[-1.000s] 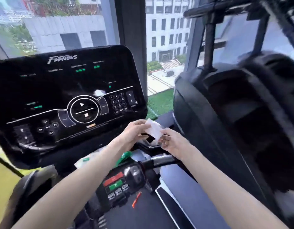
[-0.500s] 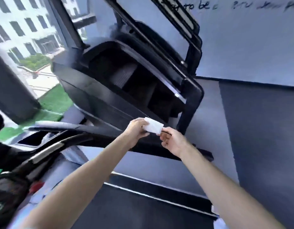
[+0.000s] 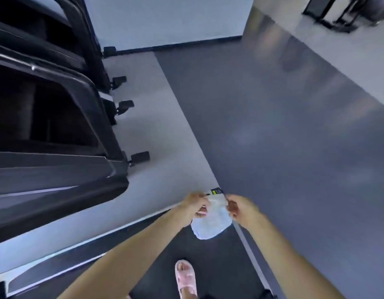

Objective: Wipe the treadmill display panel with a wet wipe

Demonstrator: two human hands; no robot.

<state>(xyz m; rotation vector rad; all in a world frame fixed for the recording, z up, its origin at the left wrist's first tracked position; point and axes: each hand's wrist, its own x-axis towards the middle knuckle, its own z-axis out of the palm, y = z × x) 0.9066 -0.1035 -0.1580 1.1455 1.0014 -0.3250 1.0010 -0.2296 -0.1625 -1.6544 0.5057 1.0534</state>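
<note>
head view: left hand (image 3: 195,205) and right hand (image 3: 240,207) both pinch the top edge of the wipe (image 3: 212,223), which hangs open between and below them. foot (image 3: 185,277) in pink slipper below the hands. black machine (image 3: 48,117) far left of them. display panel out of view.

wet wipe (image 3: 210,221) blurred, perhaps half unfolded

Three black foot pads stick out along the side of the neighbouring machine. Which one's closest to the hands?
The lowest foot pad, by the machine's near corner. The other two sit higher in the picture, toward the wall. Both hands hold the wipe.
</note>
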